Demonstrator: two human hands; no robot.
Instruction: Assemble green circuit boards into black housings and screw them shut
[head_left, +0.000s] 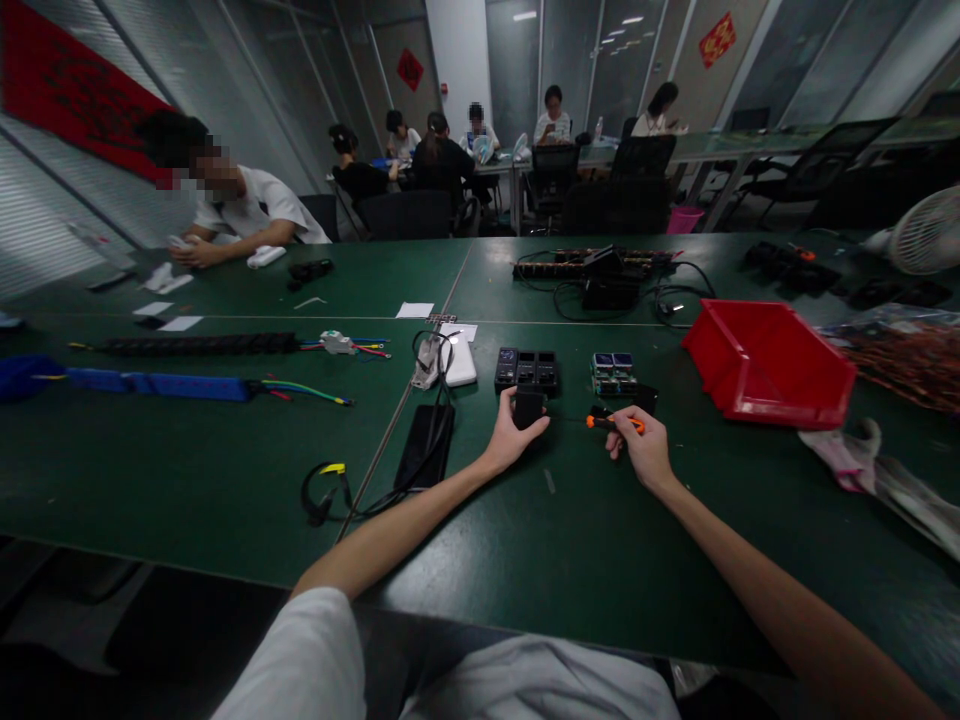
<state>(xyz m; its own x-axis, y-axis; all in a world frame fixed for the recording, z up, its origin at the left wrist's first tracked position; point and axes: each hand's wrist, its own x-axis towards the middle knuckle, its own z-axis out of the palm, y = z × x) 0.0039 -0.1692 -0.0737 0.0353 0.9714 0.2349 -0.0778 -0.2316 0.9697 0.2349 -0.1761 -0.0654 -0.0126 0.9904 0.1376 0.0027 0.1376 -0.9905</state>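
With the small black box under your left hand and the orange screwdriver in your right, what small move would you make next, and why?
Probably bring the screwdriver's tip left to the black box. The left hand grips the box on the green table, while the right hand holds the orange screwdriver level, its thin shaft pointing at the box but apparently short of it.

The person wears a white short-sleeved shirt; the left sleeve (300, 660) ends above the elbow, its cloth plain and unmarked, and the pale front of the shirt (525, 685) fills the bottom edge of the view. Both forearms are bare from the sleeve down. The left hand (512, 437) and right hand (643, 450) are bare too, with no gloves, watch or rings visible.
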